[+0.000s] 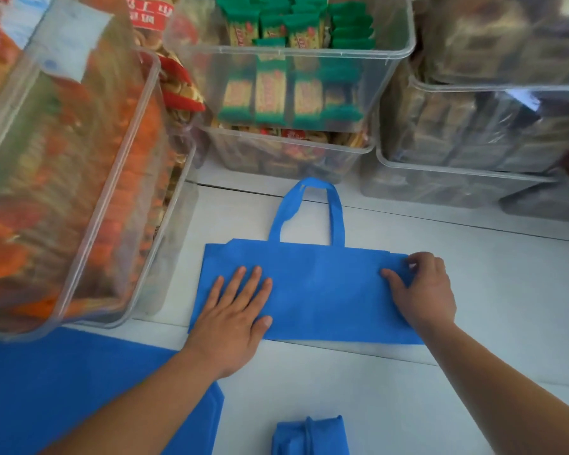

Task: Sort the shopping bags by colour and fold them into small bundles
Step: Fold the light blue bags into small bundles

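Grip, right hand [422, 290]: fingers curled in, clamped on the right-hand edge of the blue bag [322, 290]. Thumb was hidden, so the exact pinch pt couldn't be made out.
Grip, left hand [235, 310]: no hold as such. Fingers were straight & spread, palm flat on the bag's left half, pressing it to the worktop [490, 323].
Bag posn: flat on worktop, roughly midway btwn near & far edges, long side running across. Handles [309, 208] pointed at the far edge, tip just beside the clear bins [286, 142].
Risk 1: cloth looked light & springy. If the right end got folded over w/o the left palm pinning, the bag would prob. slide or skew and give a crooked fold.
Risk 2: handles lay loose outside the panel. Unless tucked in, they'd likely poke out of the bundle or let it spring open.
Risk 3: layers at the far-right corner sat a bit out of line. Creasing over that would prob. lock in the offset and make an uneven bundle.
Risk 4: left forearm passed over a second blue bag [63, 389] at the near-left corner. A drag of the arm could rumple or shift it.
Pose L: arm in from near-left, wrist low, fingers aimed at far edge.
Pose R: arm in from near-right, knuckles up, hand at the bag's right end.
Done so far: one folded bundle [309, 436] at near edge, centre.
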`<state>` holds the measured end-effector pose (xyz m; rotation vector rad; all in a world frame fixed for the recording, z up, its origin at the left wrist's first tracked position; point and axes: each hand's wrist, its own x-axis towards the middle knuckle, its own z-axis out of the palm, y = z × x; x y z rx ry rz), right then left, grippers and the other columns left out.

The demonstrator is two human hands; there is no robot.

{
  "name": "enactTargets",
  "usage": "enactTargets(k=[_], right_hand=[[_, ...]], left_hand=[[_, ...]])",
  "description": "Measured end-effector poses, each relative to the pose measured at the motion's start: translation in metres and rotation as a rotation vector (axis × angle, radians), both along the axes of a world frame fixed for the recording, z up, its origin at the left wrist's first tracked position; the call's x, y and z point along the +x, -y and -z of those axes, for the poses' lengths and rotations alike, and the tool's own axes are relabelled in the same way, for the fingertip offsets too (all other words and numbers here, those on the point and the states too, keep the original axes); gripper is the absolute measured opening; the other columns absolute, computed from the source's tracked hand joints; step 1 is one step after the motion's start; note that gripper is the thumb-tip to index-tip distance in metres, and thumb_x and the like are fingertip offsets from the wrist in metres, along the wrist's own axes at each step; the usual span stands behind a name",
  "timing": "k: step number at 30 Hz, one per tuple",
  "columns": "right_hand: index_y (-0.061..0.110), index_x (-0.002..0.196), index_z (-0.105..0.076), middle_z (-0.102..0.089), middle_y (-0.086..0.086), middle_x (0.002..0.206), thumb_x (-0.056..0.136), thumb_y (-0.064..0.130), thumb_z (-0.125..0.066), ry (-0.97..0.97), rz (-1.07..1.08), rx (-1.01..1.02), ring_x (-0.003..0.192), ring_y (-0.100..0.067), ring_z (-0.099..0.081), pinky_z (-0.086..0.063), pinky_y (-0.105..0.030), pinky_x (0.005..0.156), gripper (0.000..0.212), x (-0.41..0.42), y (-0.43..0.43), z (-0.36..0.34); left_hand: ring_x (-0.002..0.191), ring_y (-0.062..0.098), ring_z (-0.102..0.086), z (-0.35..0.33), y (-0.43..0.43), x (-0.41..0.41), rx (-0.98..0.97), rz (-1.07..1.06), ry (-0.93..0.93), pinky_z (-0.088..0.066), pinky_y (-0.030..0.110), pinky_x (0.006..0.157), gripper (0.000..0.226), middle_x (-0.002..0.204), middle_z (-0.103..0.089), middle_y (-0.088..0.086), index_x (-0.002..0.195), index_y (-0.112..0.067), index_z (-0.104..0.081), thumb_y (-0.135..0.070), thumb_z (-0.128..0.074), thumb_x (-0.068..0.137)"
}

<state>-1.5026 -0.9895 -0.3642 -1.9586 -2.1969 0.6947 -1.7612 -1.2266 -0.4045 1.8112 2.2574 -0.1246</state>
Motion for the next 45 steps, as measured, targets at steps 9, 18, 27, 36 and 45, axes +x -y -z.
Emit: enactTargets(k=[9, 18, 27, 36, 45], right_hand=[[0.052, 0.158, 0.001, 0.006, 0.007, 0.171, 0.091, 0.083, -0.018, 0.375, -0.436, 0.050, 0.157, -0.031, 0.009, 0.005, -0.055, 0.125, 0.076, -0.016, 0.042, 0.018], [0.049, 0.160, -0.009, -0.004, 0.000, 0.172, 0.098, 0.060, -0.027, 0.281, -0.578, 0.082, 0.157, -0.037, 0.000, -0.004, -0.069, 0.120, 0.065, -0.016, 0.040, 0.025], [0.055, 0.156, 0.006, 0.016, 0.009, 0.170, 0.094, 0.081, -0.009, 0.308, -0.637, 0.078, 0.155, -0.038, 0.018, 0.009, -0.073, 0.116, 0.068, -0.101, 0.072, 0.030], [0.051, 0.159, -0.002, 0.006, 0.004, 0.172, 0.096, 0.078, -0.011, 0.354, -0.720, 0.114, 0.156, -0.038, 0.012, 0.004, -0.074, 0.117, 0.068, -0.101, 0.085, 0.033], [0.039, 0.162, -0.009, 0.011, 0.025, 0.166, 0.092, 0.051, -0.018, -0.045, -0.573, -0.105, 0.155, -0.009, 0.016, 0.020, -0.055, 0.120, 0.071, -0.098, 0.067, 0.031]], left_hand=[[0.158, 0.022, 0.008, -0.002, -0.052, 0.033, 0.018, 0.045, 0.127, 0.002, 0.051, 0.123, 0.068, 0.172, 0.001, -0.004, 0.163, -0.029, -0.016, -0.058, -0.025, 0.101], [0.158, 0.021, 0.008, 0.004, -0.044, 0.004, 0.098, -0.345, 0.186, 0.000, 0.040, 0.128, 0.094, 0.171, 0.005, 0.007, 0.163, -0.013, -0.009, -0.073, -0.022, 0.093], [0.157, 0.010, -0.001, -0.018, -0.053, -0.012, 0.080, -0.348, 0.223, -0.009, 0.035, 0.128, 0.098, 0.171, -0.004, -0.008, 0.164, -0.023, 0.000, -0.082, -0.023, 0.088], [0.157, 0.025, 0.016, -0.026, -0.052, 0.002, 0.026, -0.251, 0.055, 0.003, 0.047, 0.128, 0.083, 0.170, 0.014, 0.012, 0.163, -0.013, 0.004, -0.062, -0.012, 0.099], [0.147, 0.031, -0.040, -0.008, -0.062, 0.035, 0.111, -0.055, -0.011, -0.031, 0.047, 0.123, 0.064, 0.156, -0.044, 0.019, 0.143, -0.001, -0.055, -0.015, -0.027, 0.088]])
